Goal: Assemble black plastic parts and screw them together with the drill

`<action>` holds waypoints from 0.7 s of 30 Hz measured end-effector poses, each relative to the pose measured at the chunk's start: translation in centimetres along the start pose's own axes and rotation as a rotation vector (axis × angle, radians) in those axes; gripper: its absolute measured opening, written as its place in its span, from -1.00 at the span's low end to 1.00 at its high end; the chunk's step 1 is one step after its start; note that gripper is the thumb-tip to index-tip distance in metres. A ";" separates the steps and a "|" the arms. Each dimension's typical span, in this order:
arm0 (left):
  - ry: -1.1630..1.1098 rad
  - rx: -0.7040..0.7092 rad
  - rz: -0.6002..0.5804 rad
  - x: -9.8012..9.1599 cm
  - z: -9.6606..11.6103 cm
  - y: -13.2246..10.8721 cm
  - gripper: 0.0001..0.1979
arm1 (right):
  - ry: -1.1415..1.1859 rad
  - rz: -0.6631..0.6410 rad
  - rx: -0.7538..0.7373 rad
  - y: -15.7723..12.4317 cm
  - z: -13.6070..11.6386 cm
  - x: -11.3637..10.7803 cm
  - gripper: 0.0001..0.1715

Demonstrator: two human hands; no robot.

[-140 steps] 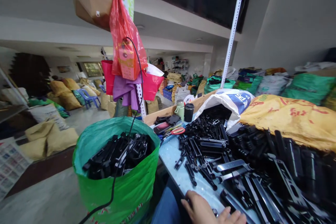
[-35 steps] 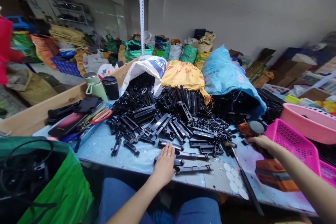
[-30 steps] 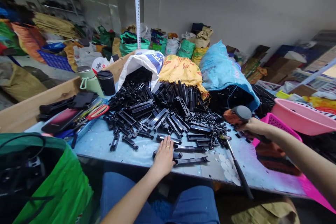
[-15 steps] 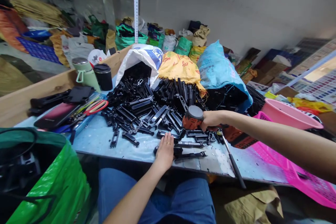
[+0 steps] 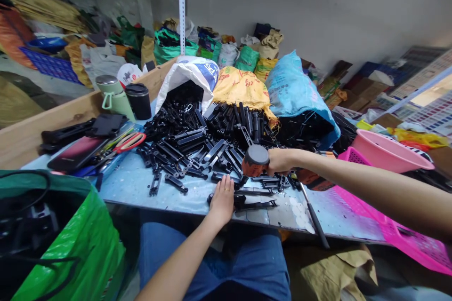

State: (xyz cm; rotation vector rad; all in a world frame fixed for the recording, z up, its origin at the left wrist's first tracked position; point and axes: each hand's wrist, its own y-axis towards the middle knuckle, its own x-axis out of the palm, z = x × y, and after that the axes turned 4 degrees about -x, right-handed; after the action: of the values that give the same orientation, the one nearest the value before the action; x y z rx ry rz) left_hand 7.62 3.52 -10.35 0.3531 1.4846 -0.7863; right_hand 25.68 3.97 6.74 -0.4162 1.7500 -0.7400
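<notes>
My right hand [image 5: 278, 161] is closed around the handle of an orange and grey cordless drill [image 5: 254, 162]. The drill's rounded grey end faces up toward me, and its tip is hard to make out near the black parts. On the table's front edge my left hand [image 5: 222, 201] lies flat, fingers stretched together over a long black plastic part [image 5: 219, 178]. Just right of it lie more black parts [image 5: 256, 204] side by side. Beyond both hands spreads a heap of similar black parts [image 5: 197, 141].
White [image 5: 176, 75], yellow [image 5: 242, 85] and blue [image 5: 287, 87] sacks lie behind the heap. At left are scissors [image 5: 130, 142], a phone [image 5: 76, 154], a green flask [image 5: 115, 96] and a green bag [image 5: 81, 244]. A black-handled rod [image 5: 316, 221] and pink baskets [image 5: 391, 150] are at right.
The drill and my right hand have shifted slightly left, with the drill's head a little lower and nearer my left hand. My left hand stays on the black part.
</notes>
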 end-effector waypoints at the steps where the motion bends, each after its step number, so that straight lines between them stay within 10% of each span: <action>1: 0.009 -0.005 0.007 0.0 0.0 0.0 -0.22 | -0.013 0.010 -0.010 -0.6 0.0 0.2 -0.83; 15: -0.021 -0.023 -0.011 -0.3 0.2 0.0 -0.15 | -0.022 -0.063 -0.076 -2.6 -0.5 3.0 -0.79; 21: 0.018 0.002 0.026 -0.1 -0.5 0.2 -0.15 | 0.434 0.110 -0.100 -4.2 6.0 6.0 -0.61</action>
State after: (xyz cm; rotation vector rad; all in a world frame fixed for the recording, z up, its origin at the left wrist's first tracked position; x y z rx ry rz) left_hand 7.35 4.04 -10.33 0.3812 1.4933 -0.7651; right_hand 29.19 -4.42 4.13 -0.2328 2.2049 -0.7005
